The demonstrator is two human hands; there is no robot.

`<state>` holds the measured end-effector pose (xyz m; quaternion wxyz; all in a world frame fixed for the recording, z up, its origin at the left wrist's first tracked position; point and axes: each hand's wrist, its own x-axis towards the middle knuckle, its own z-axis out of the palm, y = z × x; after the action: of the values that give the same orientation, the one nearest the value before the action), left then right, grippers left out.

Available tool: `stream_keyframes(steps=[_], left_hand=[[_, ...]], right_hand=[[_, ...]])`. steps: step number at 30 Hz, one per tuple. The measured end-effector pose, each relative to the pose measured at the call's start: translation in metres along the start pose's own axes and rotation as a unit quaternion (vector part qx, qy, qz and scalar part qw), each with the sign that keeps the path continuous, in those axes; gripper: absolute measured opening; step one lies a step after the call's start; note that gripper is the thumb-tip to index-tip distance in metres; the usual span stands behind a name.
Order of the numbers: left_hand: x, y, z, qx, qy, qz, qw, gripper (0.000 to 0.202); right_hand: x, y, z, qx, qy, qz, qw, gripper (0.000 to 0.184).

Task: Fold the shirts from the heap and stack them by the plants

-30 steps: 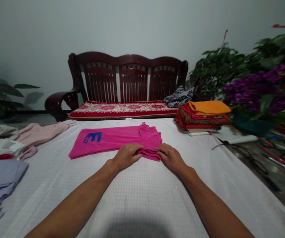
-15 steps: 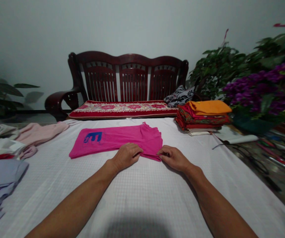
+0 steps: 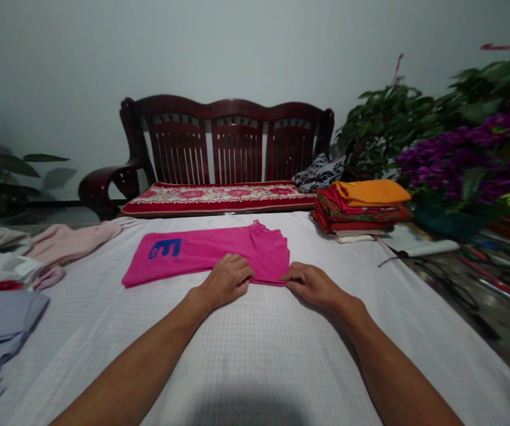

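A pink shirt point(image 3: 206, 245) with a blue letter print lies folded lengthwise on the white cloth. Its printed end points left and its narrower end right. My left hand point(image 3: 229, 278) is closed on the near edge, a little right of the shirt's middle. At the near right corner, my right hand point(image 3: 310, 284) pinches the fabric between thumb and fingers. The stretch of edge between both hands lies fairly straight.
Folded clothes, orange on top point(image 3: 373, 193), are stacked at the far right of the white cloth point(image 3: 246, 355). Pink point(image 3: 75, 241) and lavender garments point(image 3: 4, 331) lie loose at left. Behind stands a wooden bench point(image 3: 232, 139); purple flowers point(image 3: 463, 154) and cables are at right.
The right hand has drawn the shirt's near right corner straighter, and the edge between the hands lies flatter. Both hands keep their grip in nearly the same places.
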<state>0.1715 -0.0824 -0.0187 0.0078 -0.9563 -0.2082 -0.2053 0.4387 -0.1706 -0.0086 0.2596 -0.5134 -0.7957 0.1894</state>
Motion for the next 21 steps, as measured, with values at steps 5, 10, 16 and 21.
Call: stream_keyframes(steps=[5,10,16,21], left_hand=[[0.011,0.008,-0.001,0.006,0.002,-0.012,1.0,0.023],[0.047,0.025,0.013,-0.07,0.005,-0.047,0.996,0.026],[0.063,0.032,0.051,-0.04,-0.037,-0.085,0.995,0.044],[0.046,0.033,0.064,0.027,-0.054,-0.055,0.997,0.053]], right_hand=[[0.0,0.0,0.003,-0.009,0.015,0.009,1.0,0.032],[0.002,0.002,0.007,0.014,0.023,0.013,1.0,0.031],[-0.001,0.016,0.012,0.169,0.0,0.058,0.984,0.026],[0.018,0.057,0.002,0.203,0.129,0.16,0.957,0.025]])
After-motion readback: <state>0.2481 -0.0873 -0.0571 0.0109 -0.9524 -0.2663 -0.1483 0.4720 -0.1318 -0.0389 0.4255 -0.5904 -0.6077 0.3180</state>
